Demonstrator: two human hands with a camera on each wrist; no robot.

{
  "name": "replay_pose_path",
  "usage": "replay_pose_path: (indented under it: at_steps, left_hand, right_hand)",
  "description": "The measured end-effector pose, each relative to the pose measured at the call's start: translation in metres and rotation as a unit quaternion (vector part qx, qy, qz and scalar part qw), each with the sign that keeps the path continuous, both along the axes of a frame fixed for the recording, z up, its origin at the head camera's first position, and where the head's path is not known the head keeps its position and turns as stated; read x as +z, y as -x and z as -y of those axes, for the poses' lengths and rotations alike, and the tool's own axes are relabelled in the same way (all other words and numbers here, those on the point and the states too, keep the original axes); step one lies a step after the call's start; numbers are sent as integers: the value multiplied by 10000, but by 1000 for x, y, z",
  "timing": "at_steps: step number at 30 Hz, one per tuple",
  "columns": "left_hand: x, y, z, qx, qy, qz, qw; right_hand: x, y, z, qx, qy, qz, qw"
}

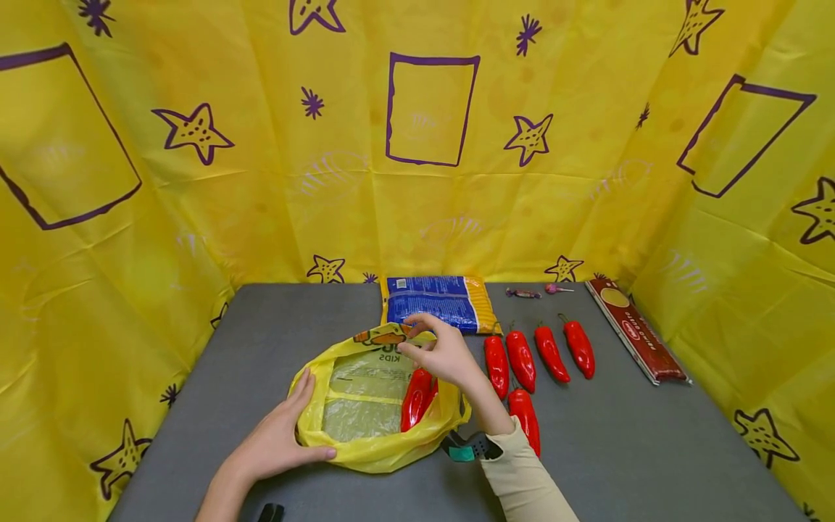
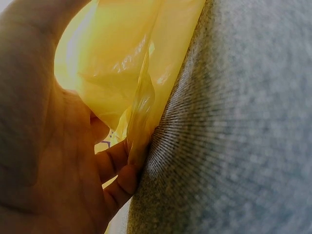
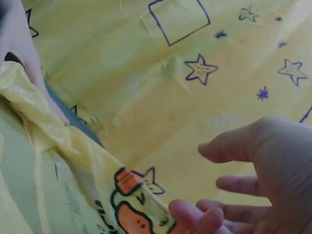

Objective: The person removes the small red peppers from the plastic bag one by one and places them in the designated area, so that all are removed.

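Note:
A yellow plastic bag (image 1: 378,455) stands on the table with its mouth spread wide. Inside it, toward the right, lies a glossy red pepper (image 1: 414,400), with more red partly hidden beside it. My left hand (image 1: 277,438) rests along the bag's left side, its fingers lying against the outer plastic and the thumb at the near rim. Over the far right rim hovers my right hand (image 1: 446,355), fingers loosely bent with nothing between them. In the right wrist view its fingertips (image 3: 183,212) are close to the printed rim; contact is unclear.
Several red peppers (image 1: 550,354) lie right of the bag, one partly behind the right forearm. A blue and yellow package (image 1: 427,303) sits behind the bag. Farther right are a wrapped candy (image 1: 524,293), a lollipop (image 1: 556,288) and a long dark-red packet (image 1: 633,326). Yellow curtains surround the table.

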State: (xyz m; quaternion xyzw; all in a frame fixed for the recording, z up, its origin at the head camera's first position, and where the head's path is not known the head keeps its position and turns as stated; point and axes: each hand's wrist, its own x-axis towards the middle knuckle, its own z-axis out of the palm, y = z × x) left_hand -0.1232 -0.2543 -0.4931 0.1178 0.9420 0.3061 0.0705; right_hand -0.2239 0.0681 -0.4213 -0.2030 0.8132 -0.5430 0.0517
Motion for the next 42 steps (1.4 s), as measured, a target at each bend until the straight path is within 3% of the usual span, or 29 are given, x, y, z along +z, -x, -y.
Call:
replay_pose_path:
  at_steps: [7, 15, 22, 26, 32, 42]
  left_hand:
    - [1, 0, 0, -3, -68, 64, 10000]
    - [2, 1, 0, 17, -52, 188, 9998]
    - [2, 2, 0, 24, -24, 197, 9998]
    - [0, 2, 0, 27, 0, 145, 9999]
    - [1, 1, -1, 41, 27, 148, 9999]
    - [0, 1, -1, 35, 53, 42, 10000]
  right_hand:
    - [-6, -3, 7, -37, -1034, -35, 9946]
    - [-7, -6, 7, 154, -2309, -91, 9728]
    - [-19, -5, 16, 384, -2924, -390, 9547]
    - [-27, -3, 22, 395, -2988, -265, 9531]
    - [-35, -2, 26, 547, -2640, 74, 9629]
    - [-41, 2, 27, 674, -2432, 149, 9675]
